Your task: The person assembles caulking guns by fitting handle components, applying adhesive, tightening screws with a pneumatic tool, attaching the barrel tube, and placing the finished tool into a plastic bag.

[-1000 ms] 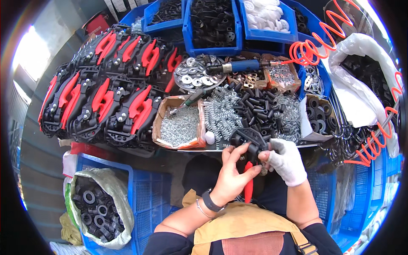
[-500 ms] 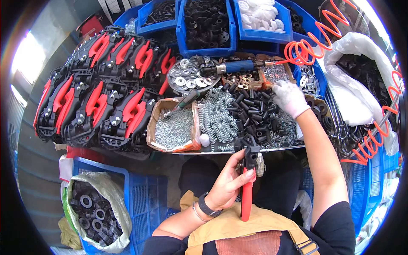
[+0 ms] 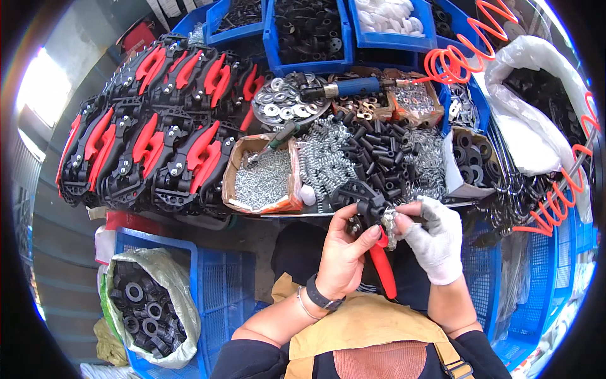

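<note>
My bare left hand [image 3: 344,252] is wrapped round a black lever assembly with a red handle [image 3: 382,268], held over my lap at the table's front edge. A silvery metal part [image 3: 389,226] sits on its right side. My right hand [image 3: 435,243], in a white glove with bare thumb and fingertips showing, pinches at that metal part. Whatever small piece lies between those fingertips is too small to tell. Just beyond the assembly lie black sleeves [image 3: 377,151] and coil springs [image 3: 325,161]. Loose metal pins [image 3: 426,161] lie behind my right hand.
Finished-looking black-and-red assemblies [image 3: 148,145] are stacked at left. A box of screws [image 3: 262,183] has a green-handled screwdriver [image 3: 281,137] across it. A blue air tool [image 3: 353,87] with coiled orange hose [image 3: 451,63] lies behind. Blue bins [image 3: 306,63] line the back; a sack of black rings [image 3: 151,309] stands lower left.
My right hand has come back from the small-parts boxes at the far right to the assembly. My left hand has tilted the assembly, its red handle swinging to the right.
</note>
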`<act>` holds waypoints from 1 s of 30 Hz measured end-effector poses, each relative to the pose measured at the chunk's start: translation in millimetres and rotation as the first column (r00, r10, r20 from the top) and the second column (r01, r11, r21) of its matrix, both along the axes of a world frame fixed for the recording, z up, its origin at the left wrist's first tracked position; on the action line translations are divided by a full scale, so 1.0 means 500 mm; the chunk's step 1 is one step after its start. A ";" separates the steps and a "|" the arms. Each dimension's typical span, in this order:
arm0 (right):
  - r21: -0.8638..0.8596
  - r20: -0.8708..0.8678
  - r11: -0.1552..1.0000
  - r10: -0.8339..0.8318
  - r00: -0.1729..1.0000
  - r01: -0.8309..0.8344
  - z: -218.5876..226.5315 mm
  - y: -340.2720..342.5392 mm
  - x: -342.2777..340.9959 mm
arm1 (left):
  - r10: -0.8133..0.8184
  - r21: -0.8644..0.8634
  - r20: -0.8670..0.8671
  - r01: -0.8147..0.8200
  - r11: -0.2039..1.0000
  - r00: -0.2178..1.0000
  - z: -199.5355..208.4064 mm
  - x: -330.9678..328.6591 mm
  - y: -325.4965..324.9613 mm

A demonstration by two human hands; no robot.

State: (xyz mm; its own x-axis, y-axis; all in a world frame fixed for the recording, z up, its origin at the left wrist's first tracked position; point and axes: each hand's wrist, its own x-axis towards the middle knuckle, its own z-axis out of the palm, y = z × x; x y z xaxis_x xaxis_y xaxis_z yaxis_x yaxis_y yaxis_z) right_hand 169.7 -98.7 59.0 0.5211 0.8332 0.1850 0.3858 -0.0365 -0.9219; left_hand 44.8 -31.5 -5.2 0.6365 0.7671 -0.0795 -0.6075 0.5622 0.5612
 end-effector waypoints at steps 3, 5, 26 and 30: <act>-0.028 -0.070 0.999 0.041 0.997 -0.043 0.001 -0.005 -0.002 | 0.046 0.123 -0.064 -0.038 0.992 0.997 -0.004 0.004 -0.008; 0.009 -0.345 0.998 0.055 0.937 -0.055 -0.003 -0.006 -0.002 | 0.147 0.253 -0.163 -0.102 0.962 0.976 -0.032 0.000 -0.008; -0.014 -0.589 0.964 0.207 0.781 -0.266 -0.008 -0.040 0.063 | -0.140 0.242 -0.261 0.205 0.949 0.955 -0.005 0.048 -0.004; -0.224 0.457 0.966 0.220 0.862 -0.128 0.036 0.071 0.256 | -0.121 0.073 -0.135 0.132 0.989 0.983 -0.019 0.023 0.017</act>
